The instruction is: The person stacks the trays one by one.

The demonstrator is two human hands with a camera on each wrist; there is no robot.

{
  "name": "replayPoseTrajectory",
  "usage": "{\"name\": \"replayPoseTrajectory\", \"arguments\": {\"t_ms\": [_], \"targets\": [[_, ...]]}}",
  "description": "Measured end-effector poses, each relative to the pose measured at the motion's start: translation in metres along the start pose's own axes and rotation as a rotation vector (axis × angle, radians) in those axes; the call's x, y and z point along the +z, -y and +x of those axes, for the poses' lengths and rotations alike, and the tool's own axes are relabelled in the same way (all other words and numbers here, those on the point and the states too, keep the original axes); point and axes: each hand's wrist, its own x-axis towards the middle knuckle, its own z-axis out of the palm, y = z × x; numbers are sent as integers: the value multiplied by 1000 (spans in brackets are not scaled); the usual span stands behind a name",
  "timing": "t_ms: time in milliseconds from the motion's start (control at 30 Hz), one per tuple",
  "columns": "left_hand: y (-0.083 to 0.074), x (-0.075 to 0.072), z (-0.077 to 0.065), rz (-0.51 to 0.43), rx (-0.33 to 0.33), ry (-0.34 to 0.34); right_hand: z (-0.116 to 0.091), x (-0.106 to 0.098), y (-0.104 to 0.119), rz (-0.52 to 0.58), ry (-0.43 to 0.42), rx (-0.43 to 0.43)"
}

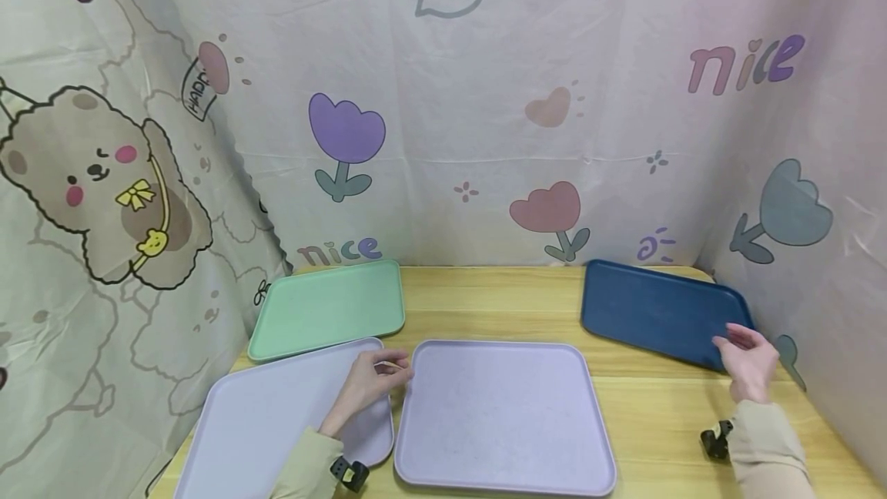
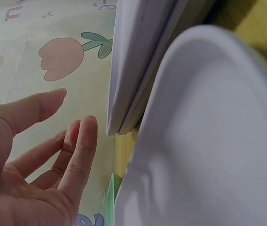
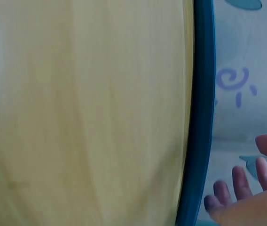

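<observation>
First, head view: left hand (image 1: 374, 382) is hovering over the facing edges of left lavender tray (image 1: 277, 414) and central lavender tray (image 1: 504, 416), right hand (image 1: 751, 360) at navy-blue tray (image 1: 658, 310). Left wrist view: thumb is standing apart from gently bent fingers. Right wrist view: parted fingers are showing.

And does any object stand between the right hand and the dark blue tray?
Nothing visible stands between the right hand and the dark blue tray: in the head view, the hand overlaps the tray's right end. Whether they touch is unclear.
</observation>
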Motion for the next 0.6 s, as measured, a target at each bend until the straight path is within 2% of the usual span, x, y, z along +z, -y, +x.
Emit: {"name": "replayPoseTrajectory", "arguments": {"t_ms": [333, 600], "targets": [[0, 1, 1, -39, -23, 2, 12, -15, -6, -118, -95, 112], [2, 2, 1, -52, -11, 28, 21, -29, -11, -150, -32, 181]]}}
